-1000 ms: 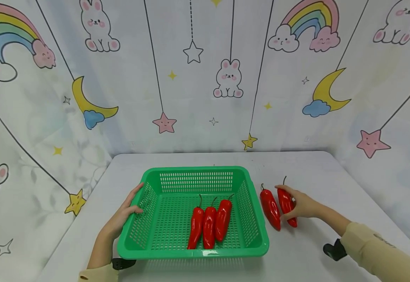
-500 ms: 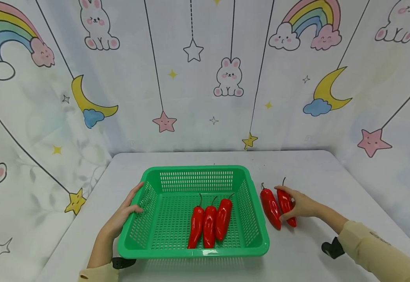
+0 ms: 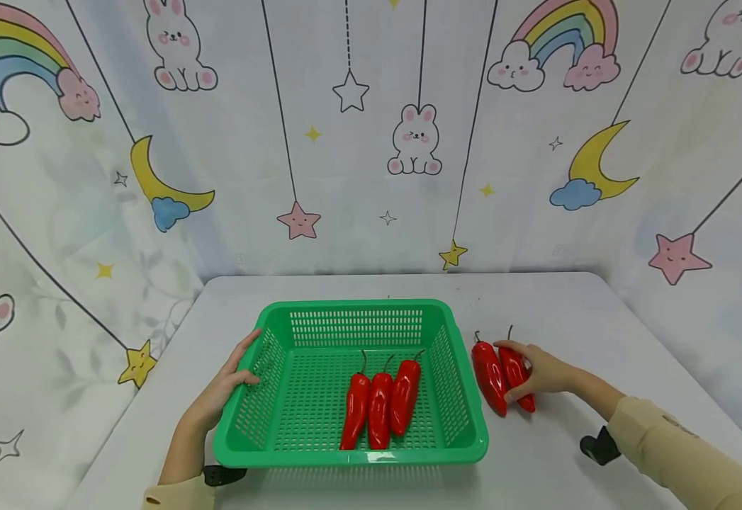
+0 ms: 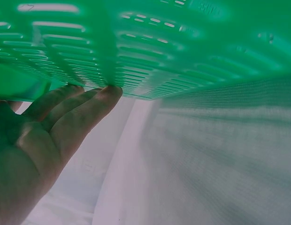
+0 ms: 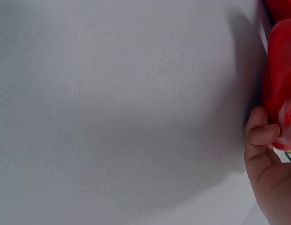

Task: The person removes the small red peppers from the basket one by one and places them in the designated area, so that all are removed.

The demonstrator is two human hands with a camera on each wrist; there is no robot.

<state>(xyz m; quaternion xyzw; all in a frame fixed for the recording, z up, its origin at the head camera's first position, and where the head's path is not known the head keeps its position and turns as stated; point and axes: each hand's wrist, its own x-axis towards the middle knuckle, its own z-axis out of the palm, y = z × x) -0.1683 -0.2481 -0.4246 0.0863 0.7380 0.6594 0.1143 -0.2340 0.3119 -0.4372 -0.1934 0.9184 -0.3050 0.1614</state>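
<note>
In the head view a green plastic basket (image 3: 350,457) stands on the white table with three red chili peppers (image 3: 380,411) in its right half. My left hand (image 3: 220,386) holds the basket's left side, thumb over the rim; the left wrist view has its fingers (image 4: 84,112) against the outside of the slotted wall. Right of the basket, my right hand (image 3: 543,372) grips a red chili pepper (image 3: 512,365) between thumb and fingers, its stem pointing away. Close along its left lies another chili pepper (image 3: 488,375). Glossy red shows at my right fingers (image 5: 258,133) in the right wrist view.
The white table (image 3: 536,304) reaches back to a curtain (image 3: 358,255) printed with rabbits, stars, moons and rainbows. Black wrist-worn devices show under both sleeves, one (image 3: 600,446) by the right forearm and one (image 3: 224,474) by the left.
My right hand has shifted slightly left with the gripped chili pepper, bringing it closer to the one beside it. The left hand and basket have stayed put.
</note>
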